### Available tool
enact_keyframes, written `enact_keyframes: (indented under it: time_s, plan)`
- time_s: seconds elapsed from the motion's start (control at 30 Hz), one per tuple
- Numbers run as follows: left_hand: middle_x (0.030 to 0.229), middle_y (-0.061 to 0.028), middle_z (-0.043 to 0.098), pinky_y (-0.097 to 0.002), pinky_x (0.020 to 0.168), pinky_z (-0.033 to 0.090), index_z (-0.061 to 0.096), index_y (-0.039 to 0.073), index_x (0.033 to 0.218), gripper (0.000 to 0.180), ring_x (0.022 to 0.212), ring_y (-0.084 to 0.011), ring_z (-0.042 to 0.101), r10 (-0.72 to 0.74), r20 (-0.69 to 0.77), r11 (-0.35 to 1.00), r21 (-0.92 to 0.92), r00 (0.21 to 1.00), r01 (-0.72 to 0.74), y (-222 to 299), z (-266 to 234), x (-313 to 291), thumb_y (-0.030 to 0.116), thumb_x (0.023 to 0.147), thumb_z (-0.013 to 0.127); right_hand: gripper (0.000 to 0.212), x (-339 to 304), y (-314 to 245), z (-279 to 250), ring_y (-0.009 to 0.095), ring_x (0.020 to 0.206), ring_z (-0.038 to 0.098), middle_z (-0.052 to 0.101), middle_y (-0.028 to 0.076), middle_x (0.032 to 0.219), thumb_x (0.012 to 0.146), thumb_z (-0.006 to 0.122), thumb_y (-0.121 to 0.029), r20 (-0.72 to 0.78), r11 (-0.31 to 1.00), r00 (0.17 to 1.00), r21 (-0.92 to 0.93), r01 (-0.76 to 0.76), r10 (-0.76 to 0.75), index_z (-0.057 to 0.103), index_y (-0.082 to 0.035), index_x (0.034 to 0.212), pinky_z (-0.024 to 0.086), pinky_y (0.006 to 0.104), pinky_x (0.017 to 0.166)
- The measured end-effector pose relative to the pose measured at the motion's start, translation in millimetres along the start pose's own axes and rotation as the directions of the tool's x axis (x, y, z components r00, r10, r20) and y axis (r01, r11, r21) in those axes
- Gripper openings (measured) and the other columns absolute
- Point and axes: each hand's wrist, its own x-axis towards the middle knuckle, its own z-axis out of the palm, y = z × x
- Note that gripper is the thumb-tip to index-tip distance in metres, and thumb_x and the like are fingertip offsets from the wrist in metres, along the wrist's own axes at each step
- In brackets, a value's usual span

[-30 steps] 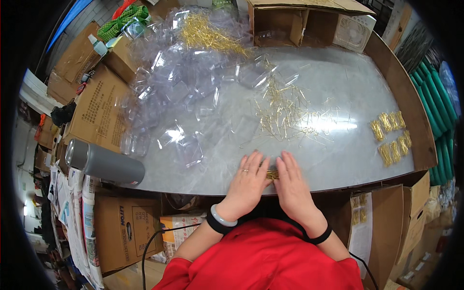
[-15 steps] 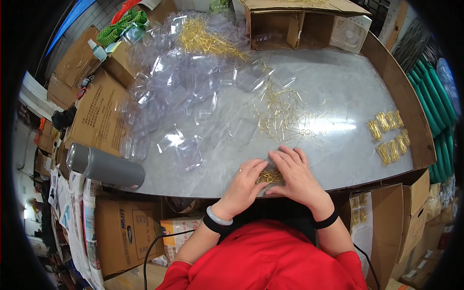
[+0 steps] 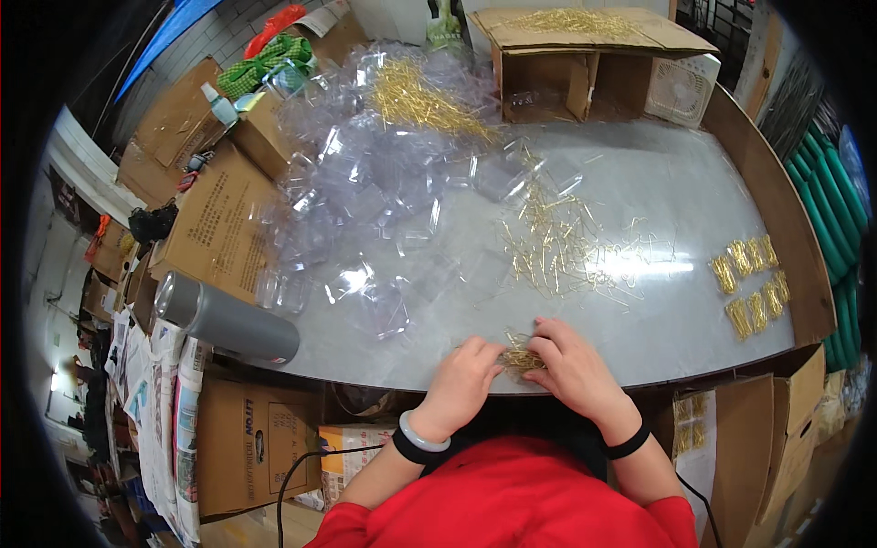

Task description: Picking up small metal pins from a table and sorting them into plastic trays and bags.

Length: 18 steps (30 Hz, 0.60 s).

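Observation:
A small bundle of gold wire hooks (image 3: pixel 521 355) is on the grey table near its front edge, between my two hands. My left hand (image 3: pixel 462 384) presses its curled fingertips and thumb against the bundle's left end. From the other side, my right hand (image 3: pixel 579 373) closes its bent fingers on the right end, hiding part of it. Beyond my hands, loose gold wire hooks (image 3: pixel 557 247) lie scattered over the tabletop (image 3: pixel 438 352). At the right, several tidy bundles of gold hooks (image 3: pixel 757 307) lie in two rows.
Clear plastic boxes (image 3: pixel 365 196) are heaped at the left, with a gold hook pile (image 3: pixel 420 99) on top. A grey bottle (image 3: pixel 239 325) lies at the left edge. A cardboard shelf (image 3: pixel 548 87) and a white fan (image 3: pixel 681 89) stand behind; a cardboard wall (image 3: pixel 787 210) edges the right.
The whole view has shifted, so the table appears lower and further right. My right hand's fingers, stretched out before, are more bent around the bundle, and my left fingers are curled in tighter.

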Motion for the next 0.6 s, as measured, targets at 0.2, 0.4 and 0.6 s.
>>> enact_keyframes:
  time_s: [0.2, 0.4, 0.6]
  plan:
    - [0.111, -0.0174, 0.061, -0.0407, 0.087, 0.053, 0.059, 0.000, 0.128, 0.040, 0.099, -0.0343, 0.065, 0.015, -0.079, 0.988, -0.150, 0.997, -0.027, 2.5, 8.6, 13.1, -0.004, 0.089, 0.064, 0.045, -1.4, -4.8, -1.0, 0.040, 0.121, 0.055, 0.056, 0.019, 0.127, 0.080, 0.080, -0.014, -0.101, 0.999, 0.994, 0.014, -0.042, 0.043, 0.055, 0.000, 0.114, 0.049, 0.0424, 0.099]
    - [0.143, -0.0187, 0.048, -0.0443, 0.107, 0.046, 0.046, 0.000, 0.145, 0.068, 0.130, -0.0376, 0.052, 0.107, -0.073, 0.963, -0.240, 0.992, -0.121, 5.6, 12.3, 15.7, 0.008, 0.084, 0.076, 0.048, 0.2, 5.0, -0.8, 0.040, 0.122, 0.055, 0.055, 0.020, 0.129, 0.079, 0.079, -0.012, -0.096, 0.998, 0.995, 0.063, 0.032, -0.025, 0.054, 0.001, 0.118, 0.049, 0.0431, 0.100]
    - [0.152, -0.0199, 0.041, -0.0518, 0.121, 0.025, 0.042, 0.002, 0.149, 0.081, 0.143, -0.0419, 0.037, 0.174, 0.097, 0.984, 0.016, 0.980, -0.177, -9.1, 10.2, 18.4, 0.020, 0.081, 0.082, 0.055, -18.5, -4.6, -10.7, 0.037, 0.125, 0.055, 0.056, 0.018, 0.132, 0.080, 0.077, -0.009, -0.167, 0.995, 0.983, -0.036, -0.089, 0.082, 0.055, -0.001, 0.129, 0.046, 0.0448, 0.107]
